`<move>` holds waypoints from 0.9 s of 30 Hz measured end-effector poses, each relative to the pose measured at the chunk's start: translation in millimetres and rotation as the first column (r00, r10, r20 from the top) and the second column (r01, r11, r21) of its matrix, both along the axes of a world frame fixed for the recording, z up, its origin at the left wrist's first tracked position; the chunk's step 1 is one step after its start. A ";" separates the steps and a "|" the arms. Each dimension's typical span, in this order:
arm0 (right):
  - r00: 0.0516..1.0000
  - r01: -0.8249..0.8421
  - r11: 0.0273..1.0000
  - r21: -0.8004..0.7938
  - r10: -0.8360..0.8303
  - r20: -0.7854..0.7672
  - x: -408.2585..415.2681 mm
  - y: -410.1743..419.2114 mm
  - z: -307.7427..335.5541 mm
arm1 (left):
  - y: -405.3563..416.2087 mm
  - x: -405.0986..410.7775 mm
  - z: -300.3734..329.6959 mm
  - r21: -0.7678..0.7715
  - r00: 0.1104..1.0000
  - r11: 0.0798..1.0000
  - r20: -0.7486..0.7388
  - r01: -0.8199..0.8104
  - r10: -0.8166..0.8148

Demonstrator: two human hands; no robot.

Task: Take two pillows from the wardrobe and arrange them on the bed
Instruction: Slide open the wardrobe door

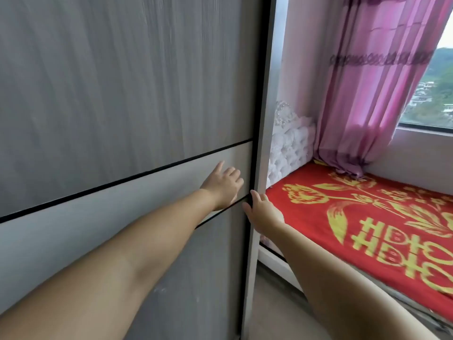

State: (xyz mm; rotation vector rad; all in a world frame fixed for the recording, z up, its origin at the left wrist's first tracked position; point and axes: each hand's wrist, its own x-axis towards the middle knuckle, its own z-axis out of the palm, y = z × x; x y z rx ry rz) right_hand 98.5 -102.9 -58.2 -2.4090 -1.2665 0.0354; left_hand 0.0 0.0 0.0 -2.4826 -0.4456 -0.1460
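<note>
closed wardrobe door (122, 94) blocks reach, bed (367, 217) close beside

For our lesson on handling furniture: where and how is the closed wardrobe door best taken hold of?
Probably at the wardrobe door's black right edge, coming from the bed side. The face is flat, no handle shows, and the right hand already touches that edge; the left hand rests on the panel.

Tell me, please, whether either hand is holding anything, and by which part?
Nothing is gripped. The left hand lies flat on the grey sliding wardrobe door; the right hand touches its dark right edge.
</note>
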 end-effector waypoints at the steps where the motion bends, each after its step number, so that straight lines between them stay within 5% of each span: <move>1: 0.997 -0.020 0.999 0.043 0.024 -0.076 3.4 16.8 0.4 | 10.6 11.2 2.7 0.071 1.000 0.997 -0.021 0.017 -0.016; 4: 0.908 0.065 0.954 0.292 0.065 -0.415 15.6 65.0 3.3 | 33.3 47.8 22.1 0.197 0.989 0.974 -0.117 0.109 -0.087; 7: 0.750 0.208 0.920 0.334 0.069 -0.658 29.2 99.5 -1.6 | 42.0 85.7 33.8 0.255 0.971 0.954 -0.215 0.158 -0.103; 12: 0.763 0.320 0.859 0.400 0.017 -0.646 28.3 124.8 -12.5 | 56.2 109.3 36.8 0.349 0.957 0.927 -0.287 0.140 -0.036; 17: 0.589 0.515 0.774 0.368 -0.008 -0.808 26.8 133.0 -7.8 | 60.4 116.8 30.8 0.447 0.939 0.892 -0.331 0.073 0.090; 27: 0.636 0.423 0.823 0.379 0.029 -0.772 29.8 118.2 -40.1 | 56.7 109.8 31.4 0.505 0.942 0.851 -0.333 0.146 0.035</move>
